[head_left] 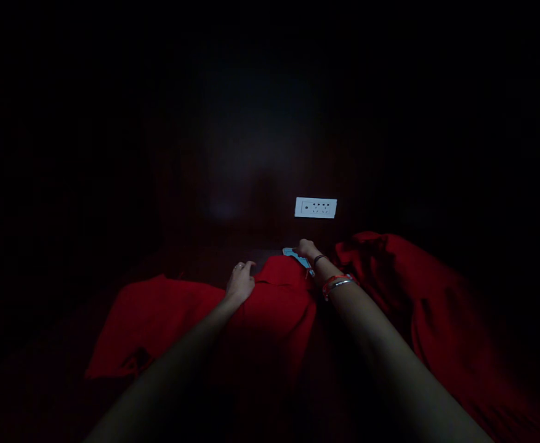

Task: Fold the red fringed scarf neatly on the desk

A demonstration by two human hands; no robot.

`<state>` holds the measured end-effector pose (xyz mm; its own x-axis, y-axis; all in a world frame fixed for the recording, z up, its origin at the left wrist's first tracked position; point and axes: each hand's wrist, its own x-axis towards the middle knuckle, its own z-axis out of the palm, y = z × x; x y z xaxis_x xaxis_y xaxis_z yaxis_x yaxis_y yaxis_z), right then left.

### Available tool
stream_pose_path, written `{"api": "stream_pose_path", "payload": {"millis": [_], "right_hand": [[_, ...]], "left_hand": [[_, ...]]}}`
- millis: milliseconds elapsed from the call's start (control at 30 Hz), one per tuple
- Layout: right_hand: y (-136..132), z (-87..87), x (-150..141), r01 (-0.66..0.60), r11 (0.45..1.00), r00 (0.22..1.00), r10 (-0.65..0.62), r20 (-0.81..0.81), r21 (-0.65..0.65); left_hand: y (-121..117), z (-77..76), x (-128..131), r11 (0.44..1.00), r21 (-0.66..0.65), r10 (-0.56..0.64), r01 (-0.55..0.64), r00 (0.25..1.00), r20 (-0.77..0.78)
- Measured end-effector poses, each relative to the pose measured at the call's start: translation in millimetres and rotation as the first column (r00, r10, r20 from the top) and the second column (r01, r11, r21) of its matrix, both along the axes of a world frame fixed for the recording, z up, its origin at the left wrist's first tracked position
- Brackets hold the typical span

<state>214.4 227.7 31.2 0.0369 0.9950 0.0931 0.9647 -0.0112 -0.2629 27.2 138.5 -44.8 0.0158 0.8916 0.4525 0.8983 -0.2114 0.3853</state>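
Observation:
Red cloth lies spread in front of me. My left hand, with a ring on a finger, rests at its far edge. The thumb side reaches out to the right and the other fingers bend downward, partly hidden. Farther off and to the right, my right hand is closed on a light-blue flat object, whose kind I cannot make out. That object lies along the far right edge of the cloth, partly covered by my hand. Bracelets circle my right wrist and forearm.
A white wall socket plate is on the dark wall beyond my right hand. More red cloth lies bunched to the right of my right arm. The surroundings are very dark, and the surface's edges cannot be made out.

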Motion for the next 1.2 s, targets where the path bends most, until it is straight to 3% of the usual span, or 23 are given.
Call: {"api": "stream_pose_path", "payload": {"millis": [267, 467, 600, 667, 733, 800, 867, 900, 1000, 1100, 1200], "right_hand": [[35, -19.6, -14, -0.064, 0.993, 0.994, 0.073, 0.087, -0.1], [44, -5.4, -4, -0.067, 0.994, 0.992, 0.077, 0.104, -0.09], [34, 3.6, 2, -0.053, 0.999, 0.993, 0.051, 0.11, 0.014], [24, 3.5, -1, -0.065, 0.995, 0.992, 0.056, 0.111, 0.08], [12, -0.8, -10, -0.229, 0.963, 0.969, 0.21, 0.133, 0.144], [-2, -10.3, -19, -0.508, 0.85, 0.857, 0.483, 0.181, 0.137], [-18, -23.8, -27, -0.689, 0.724, 0.713, 0.668, 0.212, 0.035], [-26, -30.8, -30, -0.699, 0.715, 0.694, 0.687, 0.217, -0.024], [-46, -46.1, -29, -0.632, 0.769, 0.738, 0.636, 0.225, -0.101], [-59, -49.8, -22, -0.592, 0.806, 0.788, 0.572, 0.229, 0.021], [-71, -51.5, -17, -0.594, 0.793, 0.796, 0.555, 0.243, 0.135]], "left_hand": [[-7, 6.9, 7, 0.996, 0.07, -0.042, 0.048, 0.996, -0.073], [0, 1.3, 3, 0.948, 0.146, -0.276, 0.283, 0.959, -0.068], [5, -4.9, 2, 0.933, 0.026, -0.355, 0.358, 0.931, -0.085], [5, -5.6, 2, 0.937, -0.022, -0.349, 0.349, 0.931, -0.111], [3, -3.9, 3, 0.936, -0.032, -0.351, 0.35, 0.925, -0.145], [-1, -0.5, 4, 0.944, -0.023, -0.328, 0.33, 0.927, -0.184], [-4, 3.6, 5, 0.963, -0.005, -0.264, 0.27, 0.939, -0.221], [-6, 5.7, 6, 0.973, 0.002, -0.225, 0.232, 0.945, -0.239], [-10, 11.0, 6, 0.99, -0.003, -0.133, 0.138, 0.948, -0.29], [-13, 14.3, 6, 0.997, -0.02, -0.076, 0.074, 0.943, -0.324], [-16, 16.5, 7, 0.998, -0.034, -0.054, 0.045, 0.936, -0.349]]}}
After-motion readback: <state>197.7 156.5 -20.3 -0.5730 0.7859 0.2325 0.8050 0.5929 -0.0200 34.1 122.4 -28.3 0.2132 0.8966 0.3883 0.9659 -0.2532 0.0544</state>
